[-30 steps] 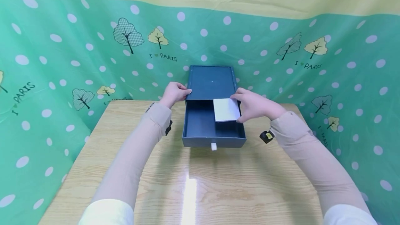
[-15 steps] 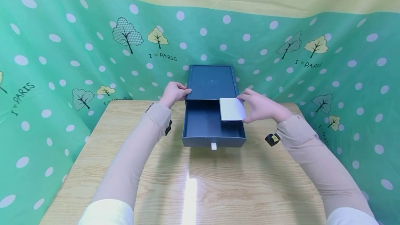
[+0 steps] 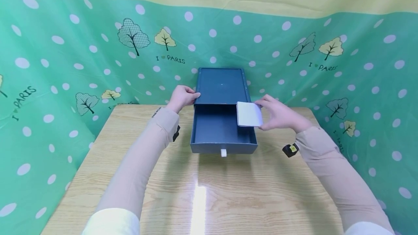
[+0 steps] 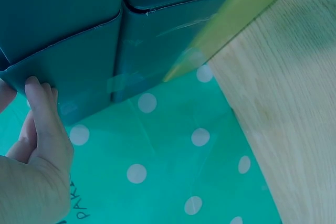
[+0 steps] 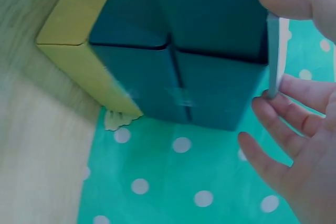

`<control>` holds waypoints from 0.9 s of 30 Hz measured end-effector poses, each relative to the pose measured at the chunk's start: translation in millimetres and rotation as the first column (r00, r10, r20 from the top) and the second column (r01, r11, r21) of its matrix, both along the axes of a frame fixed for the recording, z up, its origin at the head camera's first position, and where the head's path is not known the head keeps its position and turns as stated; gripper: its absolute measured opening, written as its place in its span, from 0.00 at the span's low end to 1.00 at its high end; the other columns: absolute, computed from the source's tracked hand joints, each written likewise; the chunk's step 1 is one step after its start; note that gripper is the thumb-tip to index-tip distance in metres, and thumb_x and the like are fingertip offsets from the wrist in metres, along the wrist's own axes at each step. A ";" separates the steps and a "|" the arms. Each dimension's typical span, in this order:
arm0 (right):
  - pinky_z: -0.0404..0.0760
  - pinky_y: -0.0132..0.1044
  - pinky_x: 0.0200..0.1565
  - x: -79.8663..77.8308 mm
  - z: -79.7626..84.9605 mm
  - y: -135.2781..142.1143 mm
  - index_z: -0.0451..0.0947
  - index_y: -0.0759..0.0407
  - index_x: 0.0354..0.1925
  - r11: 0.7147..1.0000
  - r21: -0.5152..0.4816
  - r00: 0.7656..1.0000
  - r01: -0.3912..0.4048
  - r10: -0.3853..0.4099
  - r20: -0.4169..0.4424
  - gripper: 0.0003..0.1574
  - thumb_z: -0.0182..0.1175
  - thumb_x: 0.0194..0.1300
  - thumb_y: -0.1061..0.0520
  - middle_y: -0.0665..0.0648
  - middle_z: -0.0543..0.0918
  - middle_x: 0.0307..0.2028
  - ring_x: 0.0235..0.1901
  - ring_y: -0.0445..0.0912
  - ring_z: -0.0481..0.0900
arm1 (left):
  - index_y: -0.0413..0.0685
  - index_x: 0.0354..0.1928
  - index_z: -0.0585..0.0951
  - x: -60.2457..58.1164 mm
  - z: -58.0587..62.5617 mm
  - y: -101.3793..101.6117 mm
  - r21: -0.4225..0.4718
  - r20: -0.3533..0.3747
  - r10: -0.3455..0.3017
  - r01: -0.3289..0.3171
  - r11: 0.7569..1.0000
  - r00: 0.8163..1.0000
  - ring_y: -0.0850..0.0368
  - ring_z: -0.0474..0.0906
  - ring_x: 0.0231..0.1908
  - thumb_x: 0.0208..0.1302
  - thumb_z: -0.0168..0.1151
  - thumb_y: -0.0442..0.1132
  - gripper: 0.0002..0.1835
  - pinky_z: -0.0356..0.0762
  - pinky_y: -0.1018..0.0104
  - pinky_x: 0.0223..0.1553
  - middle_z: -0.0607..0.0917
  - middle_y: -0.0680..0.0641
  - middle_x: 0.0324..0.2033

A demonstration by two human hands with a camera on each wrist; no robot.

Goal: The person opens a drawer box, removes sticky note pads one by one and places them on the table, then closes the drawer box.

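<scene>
A dark blue drawer box [image 3: 222, 86] stands at the far side of the table with its drawer [image 3: 209, 130] pulled out toward me, a white tab [image 3: 223, 152] on the drawer front. My left hand [image 3: 180, 97] holds the box's left top edge, thumb on top and fingers [image 4: 47, 108] against its side in the left wrist view. Above the drawer's right side, my right hand [image 3: 279, 114] pinches a thin white square slab [image 3: 249, 114] by its right edge. The right wrist view shows the slab [image 5: 277, 51] edge-on between thumb and fingers.
In the wrist views, another dark blue box [image 4: 170, 35] and a yellow box [image 4: 236, 17] stand in a stack with the drawer box. The wooden table [image 3: 225, 198] lies below. A green dotted curtain [image 3: 140, 71] hangs behind and at both sides.
The right hand has moved right with the white slab, from over the drawer's middle right to its right wall. The left hand and the drawer box have stayed put.
</scene>
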State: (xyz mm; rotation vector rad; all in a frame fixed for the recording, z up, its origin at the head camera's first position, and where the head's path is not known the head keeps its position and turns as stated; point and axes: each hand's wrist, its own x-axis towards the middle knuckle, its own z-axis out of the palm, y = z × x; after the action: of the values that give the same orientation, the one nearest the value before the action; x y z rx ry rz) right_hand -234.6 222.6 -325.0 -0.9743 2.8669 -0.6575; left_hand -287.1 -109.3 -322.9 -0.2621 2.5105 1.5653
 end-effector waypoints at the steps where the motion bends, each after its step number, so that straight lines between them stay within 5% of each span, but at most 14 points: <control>1: 0.76 0.51 0.52 0.0 -2.0 1.3 0.67 0.73 0.59 1.000 -0.023 1.000 0.000 0.000 0.003 0.49 0.74 0.39 0.61 0.65 0.70 0.51 0.49 0.56 0.70 | 0.35 0.52 0.78 0.0 0.1 -0.1 0.004 -0.001 0.001 -0.001 1.000 1.000 0.50 0.79 0.49 0.63 0.63 0.40 0.19 0.82 0.65 0.49 0.78 0.39 0.53; 13: 0.75 0.55 0.55 -1.9 -29.6 23.8 0.66 0.76 0.59 0.982 -0.186 0.999 0.043 -0.038 0.027 0.48 0.74 0.39 0.66 0.65 0.70 0.48 0.51 0.59 0.70 | 0.35 0.52 0.78 0.4 -0.9 0.5 0.010 -0.002 0.004 -0.004 1.000 1.000 0.48 0.79 0.51 0.63 0.63 0.40 0.19 0.81 0.64 0.50 0.77 0.40 0.54; 27: 0.74 0.60 0.54 -1.8 -64.0 57.5 0.64 0.71 0.63 0.970 -0.214 0.989 0.117 -0.095 0.109 0.50 0.72 0.40 0.67 0.68 0.70 0.52 0.52 0.61 0.70 | 0.34 0.51 0.78 0.3 -2.3 1.3 -0.004 -0.022 0.000 0.000 1.000 1.000 0.49 0.79 0.48 0.63 0.63 0.40 0.18 0.82 0.63 0.49 0.78 0.39 0.52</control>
State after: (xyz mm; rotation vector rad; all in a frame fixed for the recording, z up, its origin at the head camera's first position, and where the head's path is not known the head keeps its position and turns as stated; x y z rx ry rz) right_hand -236.3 280.1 -389.0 -0.7882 2.8193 -1.0201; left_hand -286.8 -107.9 -325.2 -0.2462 2.5308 1.5711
